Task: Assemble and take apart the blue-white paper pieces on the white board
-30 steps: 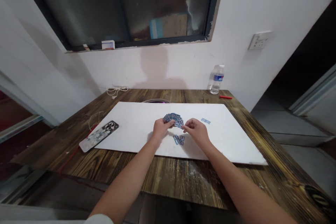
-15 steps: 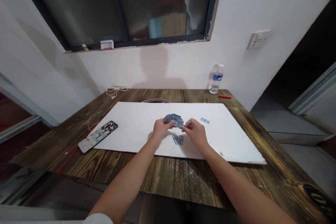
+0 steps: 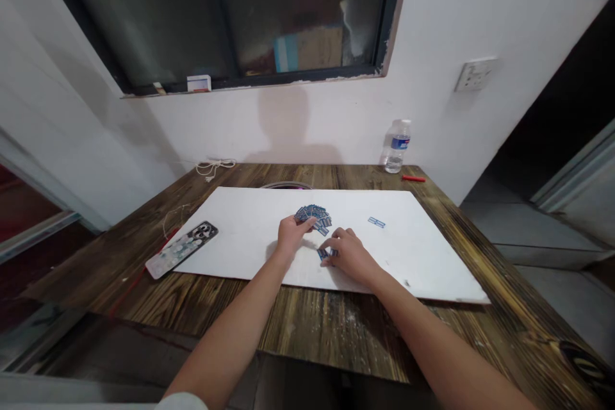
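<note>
My left hand is closed around a fan of blue-patterned playing cards, thumb on the near side, above a white board. To its right, my right hand is low over two loose playing cards on the board. Its thumb and index finger are curved and apart around them, partly hiding the cards; whether the fingertips touch them is not clear. Farther right on the board lies a separate pair of blue-edged cards, side by side.
A phone in a patterned case rests over the board's left edge. A water bottle and a red pen-like stick are at the back right of the wooden table. A coiled white cable lies back left.
My right hand has left the fan and moved down towards me, over the two loose cards. The left hand still holds the fan, now slightly more spread and tilted.
</note>
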{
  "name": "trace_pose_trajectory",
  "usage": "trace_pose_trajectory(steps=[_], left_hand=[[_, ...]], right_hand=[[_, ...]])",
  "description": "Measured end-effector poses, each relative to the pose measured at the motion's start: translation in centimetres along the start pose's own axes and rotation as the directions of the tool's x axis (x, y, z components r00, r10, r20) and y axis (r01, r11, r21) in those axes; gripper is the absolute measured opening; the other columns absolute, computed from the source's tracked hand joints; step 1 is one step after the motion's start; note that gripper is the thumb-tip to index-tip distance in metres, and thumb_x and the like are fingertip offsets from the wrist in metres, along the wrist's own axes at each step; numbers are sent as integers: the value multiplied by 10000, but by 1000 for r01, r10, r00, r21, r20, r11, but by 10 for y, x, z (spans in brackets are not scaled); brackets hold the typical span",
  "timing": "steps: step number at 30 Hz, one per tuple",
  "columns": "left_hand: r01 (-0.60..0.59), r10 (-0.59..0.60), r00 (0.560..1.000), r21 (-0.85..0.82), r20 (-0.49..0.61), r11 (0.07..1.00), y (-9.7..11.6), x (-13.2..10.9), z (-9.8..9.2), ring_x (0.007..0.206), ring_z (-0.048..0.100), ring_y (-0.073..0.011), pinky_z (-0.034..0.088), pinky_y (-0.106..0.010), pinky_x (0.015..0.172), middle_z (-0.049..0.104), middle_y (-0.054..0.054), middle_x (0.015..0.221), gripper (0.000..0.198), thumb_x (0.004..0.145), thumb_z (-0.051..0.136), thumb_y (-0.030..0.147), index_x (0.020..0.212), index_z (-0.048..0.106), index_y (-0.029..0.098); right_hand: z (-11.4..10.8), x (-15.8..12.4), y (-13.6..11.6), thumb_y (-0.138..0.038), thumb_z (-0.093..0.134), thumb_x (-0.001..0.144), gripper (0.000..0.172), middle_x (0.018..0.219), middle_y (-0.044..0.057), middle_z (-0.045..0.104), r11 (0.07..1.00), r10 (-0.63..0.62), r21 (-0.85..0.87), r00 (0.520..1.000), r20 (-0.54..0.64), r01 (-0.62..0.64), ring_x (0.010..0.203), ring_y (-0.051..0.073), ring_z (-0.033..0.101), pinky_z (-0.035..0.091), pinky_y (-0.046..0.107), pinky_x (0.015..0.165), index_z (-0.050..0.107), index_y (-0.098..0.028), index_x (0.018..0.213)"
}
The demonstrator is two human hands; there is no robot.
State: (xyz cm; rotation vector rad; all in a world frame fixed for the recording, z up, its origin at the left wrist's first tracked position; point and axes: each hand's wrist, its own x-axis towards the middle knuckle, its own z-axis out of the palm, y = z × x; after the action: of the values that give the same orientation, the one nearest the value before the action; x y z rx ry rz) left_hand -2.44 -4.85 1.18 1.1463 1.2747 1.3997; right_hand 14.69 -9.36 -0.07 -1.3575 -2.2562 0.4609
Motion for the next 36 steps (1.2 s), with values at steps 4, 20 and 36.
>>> trace_pose_trajectory(steps=[4,20,36], left_hand=[[7,-7,1000,10,10,1000,-1,0,0,598,648,-162,537,-252,582,724,-60,671,336,545,850,356,739,732,108],[-6,6,1000,27,22,1000,-4,3,-2,575,628,-151,525,-248,557,709,-63,653,362,540,850,385,720,727,97],[36,-36,998,-4,47,999,-9,3,-2,582,623,-131,519,-232,570,708,-67,666,343,564,849,360,739,734,88]], right_hand=[[0,1,-3,-296,791,734,290,1040,71,586,999,53,2,998,34,-53,1012,252,473,362,335,848,716,-261,1012],[1,3,-2,-231,693,811,226,1078,61,576,994,107,-16,993,52,-107,1033,253,462,329,335,819,689,-287,1030],[-1,3,0,-369,799,711,399,1174,65,534,990,140,-30,980,141,-137,1099,289,445,336,362,845,652,-291,1074]])
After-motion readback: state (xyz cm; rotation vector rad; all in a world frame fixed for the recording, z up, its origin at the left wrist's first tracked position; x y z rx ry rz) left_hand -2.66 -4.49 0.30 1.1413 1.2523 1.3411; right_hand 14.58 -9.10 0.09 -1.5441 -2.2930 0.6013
